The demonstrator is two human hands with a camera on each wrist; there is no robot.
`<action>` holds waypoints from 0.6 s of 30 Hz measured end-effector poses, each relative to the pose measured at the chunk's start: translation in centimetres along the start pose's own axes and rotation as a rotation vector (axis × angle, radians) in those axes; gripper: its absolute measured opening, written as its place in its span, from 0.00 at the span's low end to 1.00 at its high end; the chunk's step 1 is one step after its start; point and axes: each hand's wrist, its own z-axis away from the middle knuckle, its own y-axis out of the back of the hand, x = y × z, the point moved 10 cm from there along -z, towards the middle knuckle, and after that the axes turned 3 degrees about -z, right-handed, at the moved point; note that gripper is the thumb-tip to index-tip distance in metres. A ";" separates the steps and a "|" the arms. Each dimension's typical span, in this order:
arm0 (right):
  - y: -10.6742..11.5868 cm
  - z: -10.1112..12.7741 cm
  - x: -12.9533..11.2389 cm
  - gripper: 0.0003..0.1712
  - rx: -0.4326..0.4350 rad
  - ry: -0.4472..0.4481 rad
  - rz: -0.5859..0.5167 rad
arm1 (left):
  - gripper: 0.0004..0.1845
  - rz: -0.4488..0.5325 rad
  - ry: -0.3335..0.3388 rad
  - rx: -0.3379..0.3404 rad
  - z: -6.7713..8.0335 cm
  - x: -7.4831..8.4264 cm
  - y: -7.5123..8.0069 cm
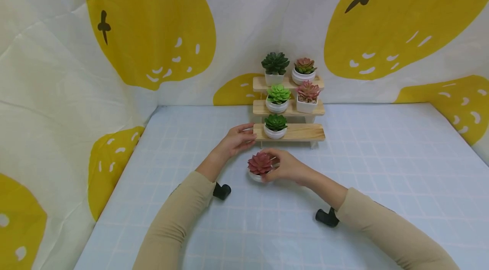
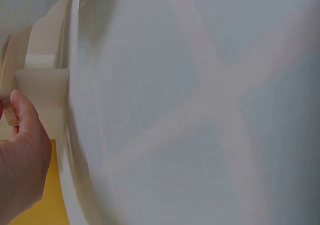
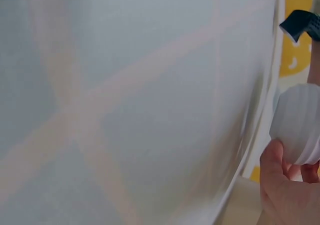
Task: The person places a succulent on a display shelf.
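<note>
Two arms in tan sleeves are reaching forward over a pale blue checked tablecloth (image 1: 382, 168), each wrist wearing a small black camera mount. Nearest the viewer, the right hand (image 1: 287, 167) is curling its fingers around the red succulent (image 1: 260, 163), a small plant in a ribbed white pot, which is sitting low over the cloth in front of a wooden stand; the head view cannot settle whether the pot is touching the cloth. The right wrist view is showing the thumb and fingers wrapping the white pot (image 3: 299, 130) from beneath. The left hand (image 1: 237, 139) is lying just beyond and to the left of that plant, apart from it, its fingertips resting against the left end of the lowest step of the wooden stand (image 1: 289, 132). The left wrist view is showing the thumb and curled fingers pinching that pale wooden edge (image 2: 42, 97). On the lowest step a green succulent (image 1: 275, 125) is standing just right of the left hand. Further back, the middle step is holding a light green plant (image 1: 278, 97) and a pink one (image 1: 307, 96), and the top step a dark green plant (image 1: 275, 67) and a reddish one (image 1: 304, 70). Behind everything a white backdrop with large yellow lemons (image 1: 153, 23) is hanging.
</note>
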 end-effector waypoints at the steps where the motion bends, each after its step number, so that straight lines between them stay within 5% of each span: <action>1: 0.1 0.0 0.0 0.38 0.001 0.000 -0.003 | 0.29 0.004 0.001 0.002 0.0 0.0 0.0; 18: 1.3 1.1 -0.1 0.38 0.028 0.010 -0.015 | 0.29 0.011 -0.002 0.004 -0.1 0.0 -0.1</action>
